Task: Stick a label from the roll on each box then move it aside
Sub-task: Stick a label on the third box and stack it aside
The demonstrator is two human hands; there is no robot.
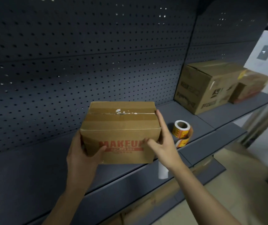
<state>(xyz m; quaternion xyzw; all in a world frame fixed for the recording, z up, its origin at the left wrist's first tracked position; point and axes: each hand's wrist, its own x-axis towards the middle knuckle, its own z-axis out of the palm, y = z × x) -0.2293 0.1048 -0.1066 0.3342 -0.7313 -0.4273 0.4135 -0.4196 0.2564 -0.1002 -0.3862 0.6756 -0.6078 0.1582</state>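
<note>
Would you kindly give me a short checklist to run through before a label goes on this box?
1. Left hand grips the box at its lower left corner: ok.
2. Right hand free to fetch a label: not ok, its straight fingers press the box's right side.
3. Label roll on the shelf, right of the box, tail loose: ok.
4. Box top flaps shut: ok.
5. Box set down on the shelf: cannot tell.
6. Bare shelf between the roll and the two far boxes: ok.
</note>
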